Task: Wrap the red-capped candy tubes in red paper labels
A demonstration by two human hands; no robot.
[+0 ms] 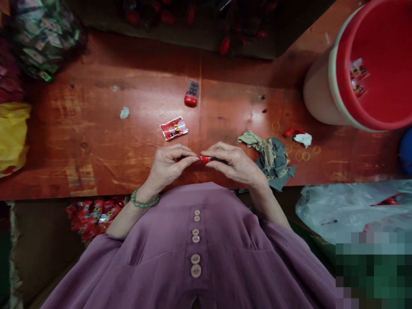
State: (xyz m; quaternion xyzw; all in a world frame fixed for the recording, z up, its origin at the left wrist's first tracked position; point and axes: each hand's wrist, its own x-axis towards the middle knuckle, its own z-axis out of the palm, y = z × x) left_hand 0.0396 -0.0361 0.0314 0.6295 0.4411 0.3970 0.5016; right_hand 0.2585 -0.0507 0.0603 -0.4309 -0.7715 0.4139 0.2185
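Note:
Both of my hands meet above the near edge of the reddish wooden table (144, 103). Between them is a small red item (205, 159) with a dark part, pinched from both sides. My left hand (170, 165), with a green bead bracelet at the wrist, grips its left end between thumb and fingers. My right hand (234, 161) is closed round its right side, hiding part of it. Just beyond my left hand lies a red printed packet (174, 128). Farther back is a clear container (192, 93) with dark balls and a red end.
A white bucket (318, 92) with a red basin stands at the right. Crumpled cloths (273, 159) and rubber bands lie right of my right hand. A dark box (193, 38) spans the back; bags (13, 137) are at the left. Red packets (96, 214) sit below the table edge.

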